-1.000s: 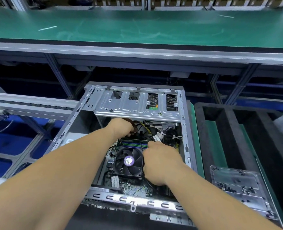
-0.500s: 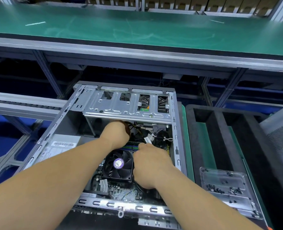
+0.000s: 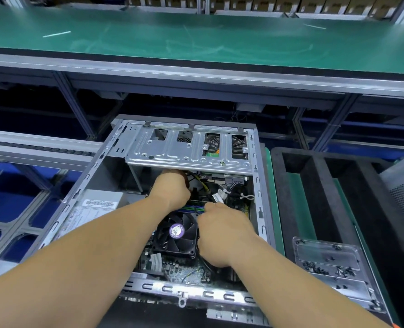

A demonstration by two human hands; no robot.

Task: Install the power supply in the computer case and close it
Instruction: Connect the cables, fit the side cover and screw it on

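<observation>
Grey power supply (image 3: pixel 94 209) sits at the left of the open computer case (image 3: pixel 130 147). Left hand (image 3: pixel 170 190) grips black cables under the drive bay; right hand (image 3: pixel 220 230) pinches a connector, its fingers hidden. Forcing it misaligned could bend pins.

The left hand's (image 3: pixel 171 189) fingers vanish under the drive cage (image 3: pixel 189 150) at 12 o'clock; its grasp cannot be told. The right hand's (image 3: pixel 222 230) fingertips are hidden. Screws in the tray (image 3: pixel 333 263) at 4 o'clock are too small.
</observation>
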